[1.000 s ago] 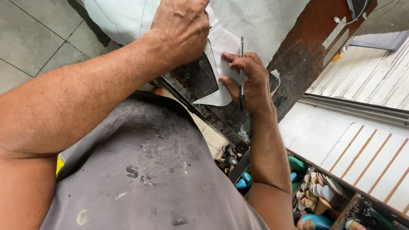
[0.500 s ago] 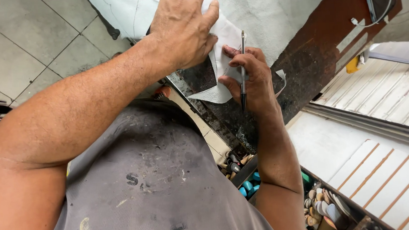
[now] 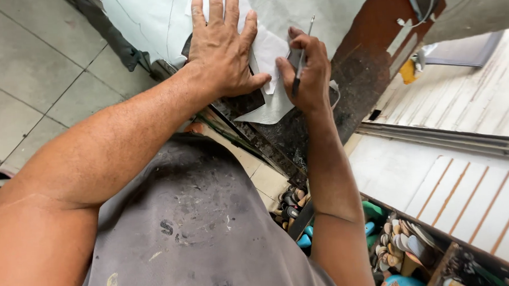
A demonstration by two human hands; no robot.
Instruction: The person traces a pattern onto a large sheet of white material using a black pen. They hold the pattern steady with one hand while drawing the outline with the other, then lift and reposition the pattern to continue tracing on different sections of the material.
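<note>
Your right hand [image 3: 307, 72] has its fingers curled shut around a thin metal blade [image 3: 300, 60], gripped like a pen; the tip pokes out above your knuckles and the lower part runs down across your fingers. Just to its left, your left hand [image 3: 223, 47] lies palm down with the fingers spread slightly apart and stretched flat, pressing on a white paper pattern [image 3: 270, 45]. Your thumb reaches out toward the right hand, nearly touching it, so there is only a narrow strip of pattern showing between the two hands.

The pattern lies on a pale sheet of material [image 3: 146, 22] that spreads up and to the left, past the frame's top edge, with faint drawn lines on it. A dark piece [image 3: 238, 106] shows under your left palm, at the pattern's lower edge. All of this rests on a worn, dark brown workbench [image 3: 371, 58], whose bare surface opens to the right of your right hand. The bench's near edge runs diagonally just below your wrists.

Below that edge, near your right elbow, sits a wooden tray of shoe soles [image 3: 402, 245] and small parts. Grey floor tiles [image 3: 28, 67] lie open to your left.
</note>
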